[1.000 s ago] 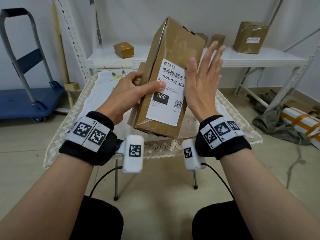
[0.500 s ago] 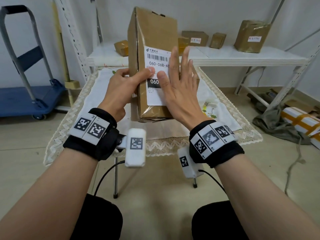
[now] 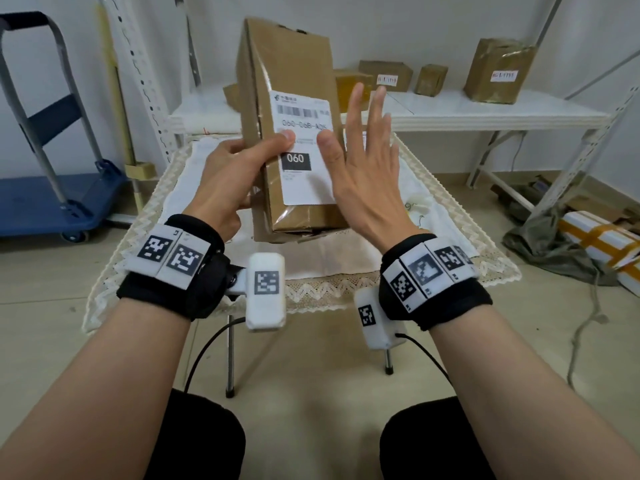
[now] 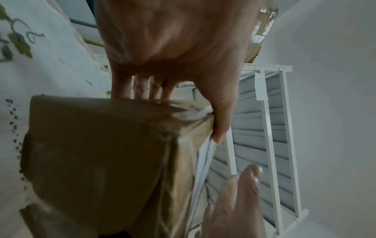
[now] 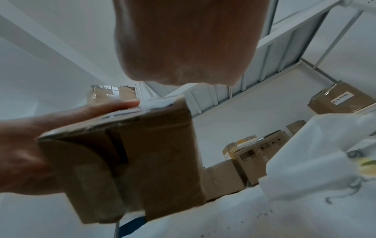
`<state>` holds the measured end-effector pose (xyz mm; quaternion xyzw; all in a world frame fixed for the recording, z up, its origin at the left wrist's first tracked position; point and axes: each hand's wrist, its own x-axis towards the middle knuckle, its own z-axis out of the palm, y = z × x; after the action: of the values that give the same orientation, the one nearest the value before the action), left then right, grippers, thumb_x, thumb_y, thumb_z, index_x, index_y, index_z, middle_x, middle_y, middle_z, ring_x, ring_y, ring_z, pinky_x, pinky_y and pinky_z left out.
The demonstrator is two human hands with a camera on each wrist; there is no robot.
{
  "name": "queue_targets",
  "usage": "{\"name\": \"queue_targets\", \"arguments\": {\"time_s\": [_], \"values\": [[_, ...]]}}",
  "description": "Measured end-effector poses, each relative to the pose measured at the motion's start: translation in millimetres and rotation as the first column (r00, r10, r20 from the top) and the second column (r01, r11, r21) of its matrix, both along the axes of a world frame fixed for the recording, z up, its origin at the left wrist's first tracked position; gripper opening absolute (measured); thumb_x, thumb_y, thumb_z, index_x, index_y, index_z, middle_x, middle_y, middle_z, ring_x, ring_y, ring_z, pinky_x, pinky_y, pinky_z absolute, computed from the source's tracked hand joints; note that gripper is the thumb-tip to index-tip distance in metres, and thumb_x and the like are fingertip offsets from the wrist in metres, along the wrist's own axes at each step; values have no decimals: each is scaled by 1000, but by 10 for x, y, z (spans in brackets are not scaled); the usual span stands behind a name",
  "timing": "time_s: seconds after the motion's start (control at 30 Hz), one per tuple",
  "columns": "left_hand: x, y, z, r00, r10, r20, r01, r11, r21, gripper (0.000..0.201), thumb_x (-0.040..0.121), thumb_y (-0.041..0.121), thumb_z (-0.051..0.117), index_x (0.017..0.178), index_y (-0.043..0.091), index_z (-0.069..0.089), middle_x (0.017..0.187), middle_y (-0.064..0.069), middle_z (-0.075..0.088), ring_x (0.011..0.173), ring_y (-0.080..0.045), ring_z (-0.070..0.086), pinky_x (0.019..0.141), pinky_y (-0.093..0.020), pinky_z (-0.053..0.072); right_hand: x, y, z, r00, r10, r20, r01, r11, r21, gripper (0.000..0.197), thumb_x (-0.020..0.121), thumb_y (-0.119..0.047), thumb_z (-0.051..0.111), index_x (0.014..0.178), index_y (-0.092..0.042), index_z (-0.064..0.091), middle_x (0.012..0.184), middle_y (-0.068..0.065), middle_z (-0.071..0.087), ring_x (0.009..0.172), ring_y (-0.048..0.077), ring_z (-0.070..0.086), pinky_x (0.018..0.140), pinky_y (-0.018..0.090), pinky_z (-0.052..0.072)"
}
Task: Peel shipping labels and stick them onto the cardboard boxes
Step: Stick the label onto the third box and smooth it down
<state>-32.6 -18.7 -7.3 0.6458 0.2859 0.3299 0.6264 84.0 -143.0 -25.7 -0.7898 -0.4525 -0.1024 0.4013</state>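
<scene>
Currently, box (image 3: pixel 289 109) held upright above the table (image 3: pixel 450 244); left hand (image 3: pixel 228 174) grips its side, thumb pinning the shipping label (image 3: pixel 304 147), presumably to steady it for smoothing. Right hand (image 3: pixel 367 174) flat, fingers straight and spread, at label's right edge; contact w/ label unclear. Label appears stuck on front face. Other boxes on shelf (image 3: pixel 485 112) behind, some labelled.

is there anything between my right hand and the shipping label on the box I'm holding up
Nothing visible. The right hand is open beside the shipping label, thumb at its right edge. The only other thing on the label is your left hand's thumb, pressed on its left edge while that hand grips the cardboard box.
</scene>
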Motion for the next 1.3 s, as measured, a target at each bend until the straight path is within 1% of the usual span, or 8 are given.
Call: {"name": "queue_targets", "arguments": {"time_s": [0.33, 0.47, 0.67, 0.77, 0.93, 1.0, 1.1, 1.3], "values": [[-86, 76, 74, 990, 126, 69, -123, 991, -43, 57, 78, 43, 83, 124, 18, 62, 94, 8, 80, 73, 0, 74, 62, -22, 54, -108, 73, -281, 995, 98, 28, -92, 982, -165, 78, 103, -64, 17, 161, -27, -21, 167, 2, -31, 154, 24, -27, 126, 56, -10], [-159, 145, 130, 983, 156, 100, -148, 985, -86, 54, 82, 47, 79, 125, 17, 65, 94, 10, 80, 72, 0, 74, 54, -17, 53, -106, 31, -227, 982, 136, -129, -142, 989, -35, 79, 104, -63, 20, 159, -29, -25, 170, -1, -22, 157, 19, -18, 127, 55, -8], [-148, 42, 138, 999, -51, 1, 51, 998, -33, 34, 88, 54, 69, 109, 27, 72, 96, 14, 79, 90, -7, 72, 81, -27, 54, 41, 56, -51, 684, 253, -684, -134, 966, 223, 99, 85, -89, 36, 163, -38, 1, 172, -11, 8, 157, 17, 18, 126, 55, 19], [-90, 29, 108, 992, -123, -23, 123, 992, 9, 47, 87, 56, 69, 121, 24, 69, 106, 10, 78, 102, -13, 74, 96, -37, 56, 54, 99, -71, 547, 348, -761, -134, 934, 331, 84, 87, -78, 49, 158, -34, 34, 146, -4, 60, 132, 19, 60, 112, 51, 47], [17, 45, 90, 998, -39, -43, 44, 992, 122, 103, 80, 73, 66, 160, 20, 26, 150, 6, 53, 127, -8, 58, 104, -28, 41, 45, 75, -44, 486, 365, -794, -97, 925, 366, 59, 100, -61, 50, 149, -30, 47, 129, -6, 72, 113, 16, 72, 95, 41, 59], [63, -8, 107, 997, 34, -72, -6, 934, 358, 100, 89, 73, 52, 163, 26, 4, 168, 2, 21, 150, -14, 31, 117, -32, 28, 31, 76, -53, 492, 329, -806, -62, 937, 344, 58, 99, -60, 52, 146, -28, 50, 126, -7, 73, 107, 13, 74, 77, 30, 62], [98, -130, 70, 978, 115, -176, 56, 663, 746, 90, 97, 71, 31, 162, 22, -8, 170, -3, -14, 157, -16, -11, 124, -43, -9, 8, 96, -91, 513, 294, -807, -34, 946, 322, 72, 89, -69, 58, 145, -25, 50, 128, -7, 71, 110, 13, 72, 72, 26, 59], [205, -352, -136, 909, 198, -366, 274, 377, 885, 99, 86, 82, 4, 161, 20, -15, 167, -6, -27, 154, -20, -25, 124, -47, -17, 16, 167, -122, 540, 285, -792, 40, 931, 362, 80, 83, -70, 63, 146, -23, 49, 130, -6, 70, 115, 15, 69, 92, 37, 57]]}}
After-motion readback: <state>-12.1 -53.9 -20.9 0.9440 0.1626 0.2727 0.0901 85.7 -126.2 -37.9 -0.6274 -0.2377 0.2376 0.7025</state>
